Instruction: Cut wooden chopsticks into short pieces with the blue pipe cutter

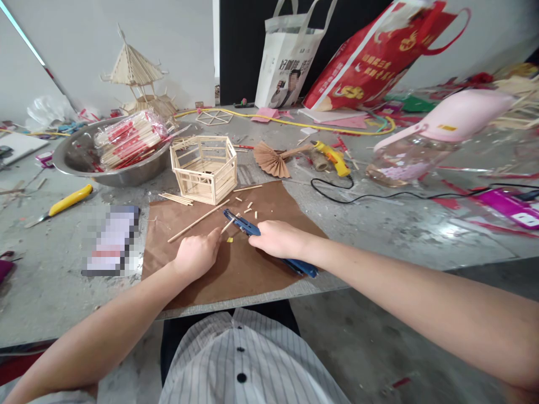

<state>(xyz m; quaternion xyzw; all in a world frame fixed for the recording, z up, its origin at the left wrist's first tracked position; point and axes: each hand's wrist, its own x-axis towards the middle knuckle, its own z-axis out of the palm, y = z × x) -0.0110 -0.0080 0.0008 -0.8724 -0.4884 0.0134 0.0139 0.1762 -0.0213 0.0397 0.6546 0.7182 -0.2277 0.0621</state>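
Observation:
My left hand [197, 255] pinches a short thin wooden stick [228, 226] over a brown cloth [197, 292]. Wrapped round a blue cutting tool [246, 224], my right hand [273, 238] holds its head at the stick's far end; the tool's handles stick out below my wrist. Small cut stick pieces [249, 206] lie just beyond the tool. A longer stick [197, 220] rests on the cloth to the left. Behind it stands a six-sided wooden stick frame [205, 168], partly on the cloth's back edge.
At the left are a metal bowl [126, 178] with packed sticks, a yellow knife [69, 201] and a phone [112, 241]. A paper fan [272, 160], yellow glue gun [332, 159] with black cable, and pink-lidded bottle [415, 151] stand right. A stick pagoda [132, 70] and bags [286, 62] are behind.

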